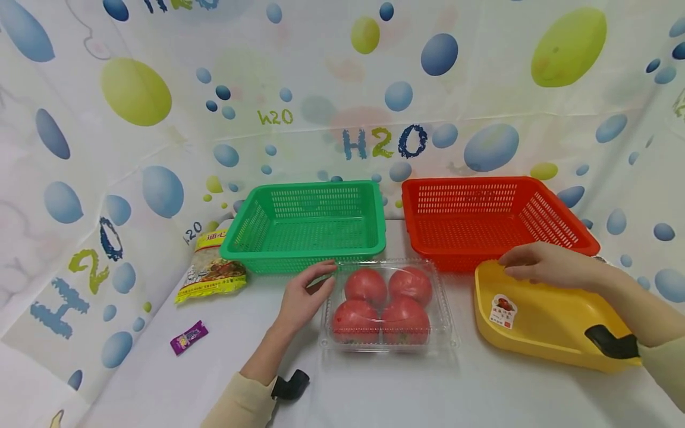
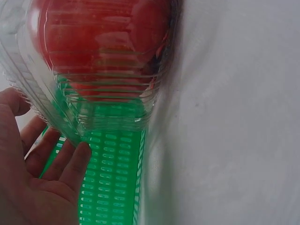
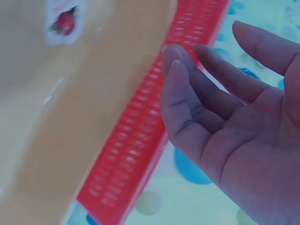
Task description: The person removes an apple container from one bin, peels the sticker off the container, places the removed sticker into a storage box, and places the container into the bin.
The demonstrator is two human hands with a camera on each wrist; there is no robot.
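Note:
In the head view, a clear plastic clamshell box (image 1: 443, 315) of red tomatoes (image 1: 405, 321) sits on the table in front of me. My left hand (image 1: 305, 300) is at its far left corner, with a gap between thumb and fingers. The left wrist view shows the fingertips (image 2: 83, 152) right at the ridged edge of the box. Over the far rim of a yellow plastic tub (image 1: 567, 309) hovers my right hand (image 1: 551, 266), its fingers loosely bent and nothing between them. A white sticker (image 1: 503, 311) marks the inside of the tub.
Behind the box stand a green basket (image 1: 305, 261) and a red basket (image 1: 444, 261), side by side. A yellow food packet (image 1: 211, 270) leans at the green basket's left. Nearer lies a small purple packet (image 1: 189, 337). A patterned curtain (image 1: 326, 89) hangs behind everything.

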